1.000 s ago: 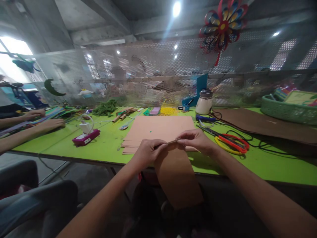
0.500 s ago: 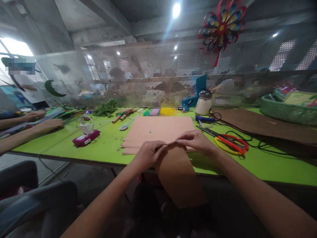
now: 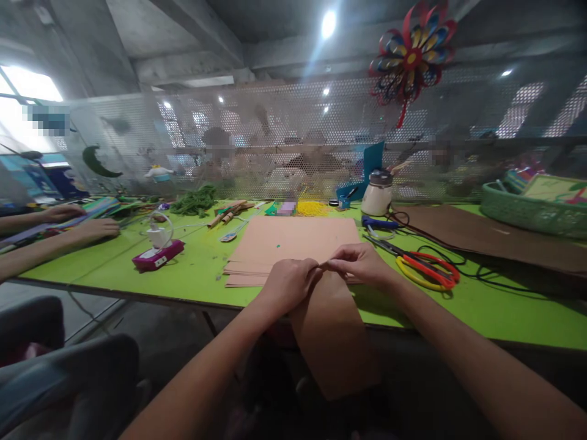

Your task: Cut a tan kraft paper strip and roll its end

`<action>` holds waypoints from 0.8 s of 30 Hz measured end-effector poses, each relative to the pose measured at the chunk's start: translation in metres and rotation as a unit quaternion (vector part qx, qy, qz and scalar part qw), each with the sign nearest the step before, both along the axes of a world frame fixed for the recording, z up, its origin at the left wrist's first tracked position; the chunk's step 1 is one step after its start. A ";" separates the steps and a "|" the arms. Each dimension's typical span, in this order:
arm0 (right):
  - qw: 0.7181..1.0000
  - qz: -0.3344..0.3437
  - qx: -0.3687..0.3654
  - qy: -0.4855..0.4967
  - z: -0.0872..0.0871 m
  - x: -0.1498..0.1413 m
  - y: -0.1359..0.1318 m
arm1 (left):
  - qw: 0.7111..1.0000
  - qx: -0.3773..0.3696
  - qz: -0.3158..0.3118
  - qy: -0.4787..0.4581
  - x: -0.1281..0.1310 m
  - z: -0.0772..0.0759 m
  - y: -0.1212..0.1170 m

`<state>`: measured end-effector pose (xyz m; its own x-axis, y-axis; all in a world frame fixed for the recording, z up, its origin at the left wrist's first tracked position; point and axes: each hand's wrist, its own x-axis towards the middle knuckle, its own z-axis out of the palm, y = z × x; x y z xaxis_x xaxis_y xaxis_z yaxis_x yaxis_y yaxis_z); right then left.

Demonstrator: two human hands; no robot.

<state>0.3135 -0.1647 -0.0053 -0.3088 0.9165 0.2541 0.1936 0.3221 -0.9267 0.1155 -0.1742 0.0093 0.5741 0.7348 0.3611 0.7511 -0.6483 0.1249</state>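
Note:
A long brown strip of craft sheet (image 3: 332, 336) hangs down over the near edge of the green table (image 3: 192, 278). My left hand (image 3: 290, 283) and my right hand (image 3: 359, 264) both pinch its top edge, fingertips almost touching. Both hands are closed on the strip. Just behind them lies a stack of peach-coloured sheets (image 3: 288, 244).
Red-and-yellow scissors (image 3: 424, 269) and black cables lie to the right, beside a dark brown sheet (image 3: 486, 235) and a green basket (image 3: 527, 211). A white pot (image 3: 376, 192) stands behind. A magenta box (image 3: 156, 255) sits at left. Another person's forearms (image 3: 55, 235) rest at far left.
My hands have drawn closer together along the strip's top edge, the left sliding right towards the right hand. The strip hangs a little lower.

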 end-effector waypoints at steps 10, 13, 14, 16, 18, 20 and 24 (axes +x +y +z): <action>0.997 0.069 -0.019 0.027 0.000 -0.006 -0.006 | 0.987 -0.103 -0.084 -0.087 -0.006 0.006 0.008; 0.998 0.068 -0.001 0.011 0.000 -0.006 -0.007 | 0.983 -0.125 -0.095 -0.094 -0.006 0.010 0.009; 0.998 0.066 0.004 0.012 0.000 -0.006 -0.007 | 0.982 -0.131 -0.098 -0.093 -0.006 0.011 0.010; 0.998 0.062 0.013 0.014 -0.001 -0.005 -0.007 | 0.981 -0.137 -0.104 -0.095 -0.007 0.013 0.011; 0.998 0.060 0.016 0.012 -0.001 -0.005 -0.006 | 0.978 -0.142 -0.111 -0.102 -0.006 0.014 0.012; 0.998 0.062 0.015 0.009 0.000 -0.005 -0.006 | 0.977 -0.146 -0.112 -0.106 -0.006 0.015 0.014; 0.999 0.047 0.017 0.009 0.000 -0.005 -0.006 | 0.978 -0.156 -0.100 -0.099 -0.007 0.016 0.016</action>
<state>0.3081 -0.1703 -0.0056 -0.3880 0.8747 0.2903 0.1444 0.3688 -0.9182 0.1088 -0.1583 0.0252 0.6590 0.7071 0.2565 0.5537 -0.6869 0.4708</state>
